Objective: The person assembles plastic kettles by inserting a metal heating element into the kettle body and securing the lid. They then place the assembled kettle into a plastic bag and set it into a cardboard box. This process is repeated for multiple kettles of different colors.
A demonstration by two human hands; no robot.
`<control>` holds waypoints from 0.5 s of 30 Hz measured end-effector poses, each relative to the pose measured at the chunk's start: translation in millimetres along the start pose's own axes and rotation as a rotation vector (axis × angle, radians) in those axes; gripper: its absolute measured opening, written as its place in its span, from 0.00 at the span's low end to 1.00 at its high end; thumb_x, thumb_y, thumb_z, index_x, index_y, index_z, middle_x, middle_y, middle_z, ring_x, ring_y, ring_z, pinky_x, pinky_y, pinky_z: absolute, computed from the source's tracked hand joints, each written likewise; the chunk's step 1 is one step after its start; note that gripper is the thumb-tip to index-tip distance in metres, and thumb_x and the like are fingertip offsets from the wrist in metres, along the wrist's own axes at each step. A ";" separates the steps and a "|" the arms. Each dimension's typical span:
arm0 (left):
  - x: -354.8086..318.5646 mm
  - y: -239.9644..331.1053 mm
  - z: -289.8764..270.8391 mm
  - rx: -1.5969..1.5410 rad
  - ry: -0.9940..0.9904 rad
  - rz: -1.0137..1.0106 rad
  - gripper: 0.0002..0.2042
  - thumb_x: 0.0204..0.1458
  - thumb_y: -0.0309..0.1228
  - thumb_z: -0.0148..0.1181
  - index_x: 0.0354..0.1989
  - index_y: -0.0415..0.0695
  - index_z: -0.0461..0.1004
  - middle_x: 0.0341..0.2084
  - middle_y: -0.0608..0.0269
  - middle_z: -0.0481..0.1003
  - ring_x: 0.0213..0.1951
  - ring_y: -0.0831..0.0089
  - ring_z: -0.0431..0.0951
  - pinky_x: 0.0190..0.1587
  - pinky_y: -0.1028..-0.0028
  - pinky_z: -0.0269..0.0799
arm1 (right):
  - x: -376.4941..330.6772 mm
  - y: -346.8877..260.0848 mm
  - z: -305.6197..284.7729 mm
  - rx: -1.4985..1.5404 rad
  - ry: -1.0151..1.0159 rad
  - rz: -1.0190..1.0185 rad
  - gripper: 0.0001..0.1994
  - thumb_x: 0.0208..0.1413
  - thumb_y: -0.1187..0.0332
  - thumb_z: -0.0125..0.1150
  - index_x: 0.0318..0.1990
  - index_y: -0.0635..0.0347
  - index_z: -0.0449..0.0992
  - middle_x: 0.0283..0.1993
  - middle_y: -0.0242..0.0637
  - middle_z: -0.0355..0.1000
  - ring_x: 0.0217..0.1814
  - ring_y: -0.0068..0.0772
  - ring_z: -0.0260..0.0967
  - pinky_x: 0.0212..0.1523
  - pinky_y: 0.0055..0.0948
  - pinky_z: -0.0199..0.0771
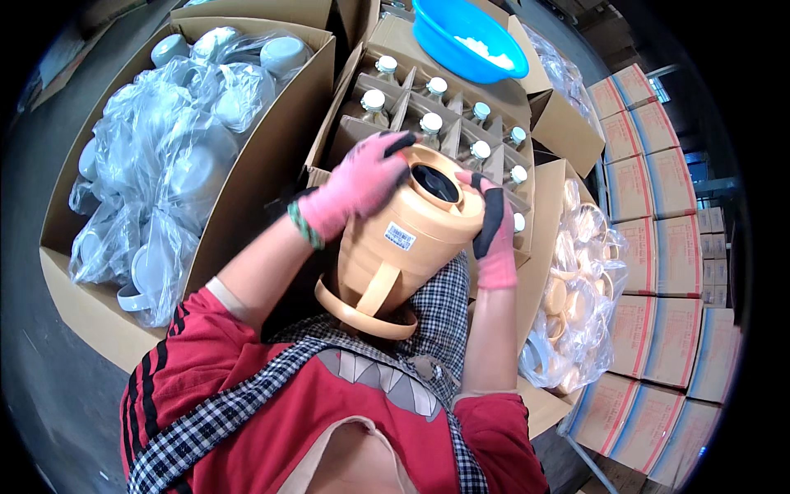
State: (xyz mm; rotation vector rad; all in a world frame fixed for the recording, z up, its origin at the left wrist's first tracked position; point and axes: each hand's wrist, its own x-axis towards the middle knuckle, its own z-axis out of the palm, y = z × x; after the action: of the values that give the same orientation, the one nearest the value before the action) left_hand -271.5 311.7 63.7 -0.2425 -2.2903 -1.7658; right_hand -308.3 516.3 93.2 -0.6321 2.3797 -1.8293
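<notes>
A peach-coloured plastic jug (370,255) is tilted over my lap, its handle toward me and a white label on its side. At its upper end is a round opening (437,183) with something black inside. My left hand (360,183), in a pink glove with black fingertips, grips the rim of that end from the left. On the right, my right hand (493,226), gloved the same way, holds the rim with its fingers curled over the edge. Just beyond the jug, an open carton holds several glass-like bottle shapes (430,125) with white caps, parted by cardboard dividers.
An open carton (247,189) at my left is full of pale grey-blue plastic parts in clear bags (193,169). More bagged peach parts (576,305) lie in a carton on my right. A blue basin (448,41) with small white pieces stands at the back. Stacked cartons (650,329) line the right.
</notes>
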 end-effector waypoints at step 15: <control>-27.8 31.5 28.1 0.354 0.257 0.106 0.19 0.47 0.35 0.49 0.47 0.39 0.63 0.42 0.43 0.63 0.44 0.50 0.66 0.47 0.67 0.61 | 15.4 28.8 -19.9 0.555 -0.182 0.274 0.15 0.54 0.64 0.46 0.44 0.66 0.66 0.39 0.35 0.67 0.40 0.24 0.64 0.42 0.22 0.64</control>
State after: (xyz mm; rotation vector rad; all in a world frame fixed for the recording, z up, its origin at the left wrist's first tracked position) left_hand -238.7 347.4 78.1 -0.0652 -2.3004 -1.2328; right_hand -336.3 534.7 74.7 -0.3668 1.6331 -2.0611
